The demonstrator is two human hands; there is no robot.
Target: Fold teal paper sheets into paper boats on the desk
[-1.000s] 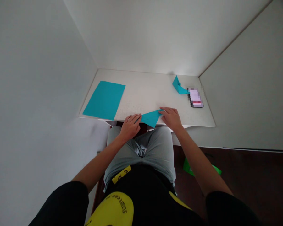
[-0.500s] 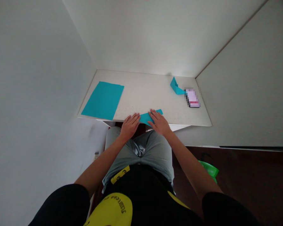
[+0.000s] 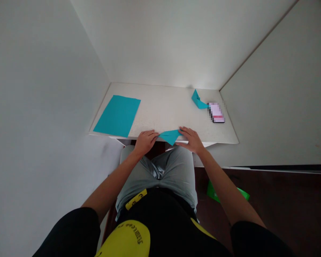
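A folded piece of blue paper (image 3: 170,136) lies at the table's front edge, its pointed lower corner reaching over the edge. My left hand (image 3: 146,141) is closed at the paper's left tip, fingers together. At the other end, the fingertips of my right hand (image 3: 192,139) touch the right tip and hide it. The right thumb is stretched out apart from the fingers, below the paper. A folded blue paper boat (image 3: 198,101) stands farther back on the right.
Flat blue sheet paper (image 3: 118,116) lies on the left of the white table (image 3: 163,107). A phone (image 3: 216,112), its screen blurred, lies at the right beside the boat. Walls close in the table's back and left. A green container (image 3: 213,192) is on the floor at right.
My right hand has slid right, from on top of the folded paper to its right tip. More of the paper shows, and its lower corner points farther down. My left hand stays at the left tip.
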